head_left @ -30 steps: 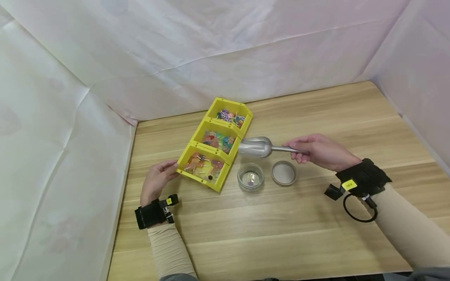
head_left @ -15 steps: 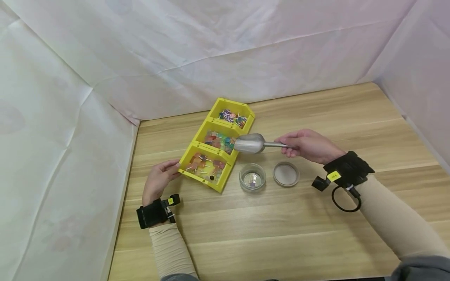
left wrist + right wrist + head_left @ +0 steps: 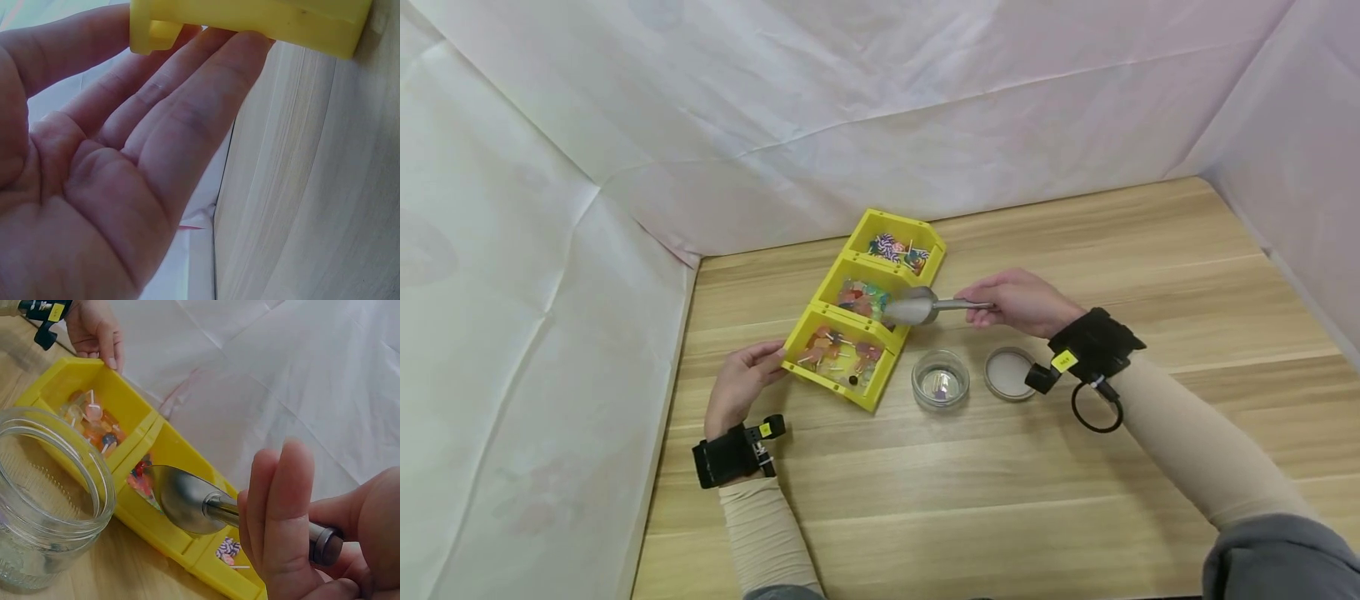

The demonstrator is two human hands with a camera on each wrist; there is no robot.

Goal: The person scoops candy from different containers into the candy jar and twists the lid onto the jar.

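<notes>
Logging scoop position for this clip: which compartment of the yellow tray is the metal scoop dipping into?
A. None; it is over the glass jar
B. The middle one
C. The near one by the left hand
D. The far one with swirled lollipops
B: the right hand holds the scoop with its bowl in the middle compartment of the yellow tray, while the left hand touches the tray's near end.

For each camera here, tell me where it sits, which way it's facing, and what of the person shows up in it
Head: worn high, looks down at the table; both forearms, left hand, right hand show.
Left wrist: below the palm, looks along straight fingers to the yellow tray.
Right wrist: behind the right hand, looks past fingers gripping the metal scoop to tray and glass jar.
Shared: all three views show the yellow tray; head and right wrist share scoop and jar.
</notes>
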